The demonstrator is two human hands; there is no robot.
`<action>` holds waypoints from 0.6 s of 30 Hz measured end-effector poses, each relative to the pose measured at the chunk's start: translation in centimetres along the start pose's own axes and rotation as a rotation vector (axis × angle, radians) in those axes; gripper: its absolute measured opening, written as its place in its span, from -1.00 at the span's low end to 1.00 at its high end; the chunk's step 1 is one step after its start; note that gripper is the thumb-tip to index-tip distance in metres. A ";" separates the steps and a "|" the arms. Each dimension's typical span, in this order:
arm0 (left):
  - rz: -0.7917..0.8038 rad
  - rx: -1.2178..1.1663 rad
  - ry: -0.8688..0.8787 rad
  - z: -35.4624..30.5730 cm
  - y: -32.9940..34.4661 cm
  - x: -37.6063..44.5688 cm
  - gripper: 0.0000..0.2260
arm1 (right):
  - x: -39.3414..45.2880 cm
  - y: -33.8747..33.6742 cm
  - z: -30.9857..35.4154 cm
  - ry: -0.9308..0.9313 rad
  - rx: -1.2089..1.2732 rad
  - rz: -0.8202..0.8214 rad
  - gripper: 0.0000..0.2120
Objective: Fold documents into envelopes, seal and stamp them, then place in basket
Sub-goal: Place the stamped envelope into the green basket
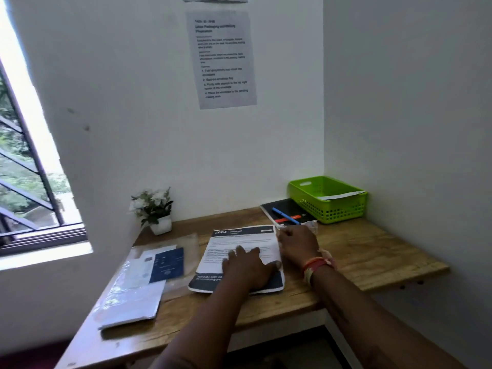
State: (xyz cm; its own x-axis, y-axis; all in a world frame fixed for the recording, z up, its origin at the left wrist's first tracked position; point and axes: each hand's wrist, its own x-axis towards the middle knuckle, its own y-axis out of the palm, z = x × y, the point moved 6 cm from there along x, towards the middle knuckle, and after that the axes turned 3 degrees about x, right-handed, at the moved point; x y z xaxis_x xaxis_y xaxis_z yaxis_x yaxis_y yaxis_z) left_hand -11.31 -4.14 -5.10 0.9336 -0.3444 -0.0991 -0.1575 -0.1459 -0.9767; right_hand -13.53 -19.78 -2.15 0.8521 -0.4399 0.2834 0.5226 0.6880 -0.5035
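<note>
A printed document (241, 242) with dark bands at top and bottom lies in the middle of the wooden desk (359, 251). My left hand (247, 267) presses flat on its lower half, fingers spread. My right hand (296, 245) rests at the document's right edge near the top corner; whether it pinches the paper is not clear. A green plastic basket (328, 199) stands at the back right corner with a white envelope (343, 195) leaning inside it. To the left lies a stack of white envelopes (133, 302) in clear plastic.
A dark blue booklet (167, 265) lies on a clear sleeve left of the document. A black notebook (286, 209) with a blue pen (285, 215) sits in front of the basket. A small potted white flower (154, 209) stands at the back left. Walls close in behind and right.
</note>
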 end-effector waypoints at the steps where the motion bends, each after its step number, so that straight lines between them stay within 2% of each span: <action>1: 0.010 0.003 0.039 0.2 -0.2 -0.4 -0.20 | 0.0 0.1 0.0 -0.023 -0.026 0.032 -0.82; 7: 0.151 -0.010 0.222 1.1 -1.6 -3.0 -0.27 | -0.1 -0.7 -1.0 -0.110 -0.252 0.213 -0.81; 10: 0.180 -0.018 0.262 1.3 -2.3 -4.2 -0.42 | -1.7 -0.8 -1.7 -0.111 -0.418 0.327 -0.60; 14: 0.053 -0.031 0.242 0.7 -2.6 -3.9 -0.65 | -5.1 -1.2 -0.8 -0.165 -0.637 0.308 -0.60; 18: -0.130 0.060 0.189 -1.3 -2.6 -3.1 -0.64 | -8.3 -1.3 0.5 -0.177 -0.790 0.256 -0.61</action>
State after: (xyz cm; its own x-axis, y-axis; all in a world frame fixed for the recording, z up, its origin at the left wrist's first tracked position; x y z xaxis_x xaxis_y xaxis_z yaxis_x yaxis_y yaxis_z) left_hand -14.17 -3.87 -1.99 0.8669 -0.4948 0.0600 -0.0152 -0.1466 -0.9891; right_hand -21.29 -16.76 -3.49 0.9675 -0.1839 0.1737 0.1975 0.1200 -0.9729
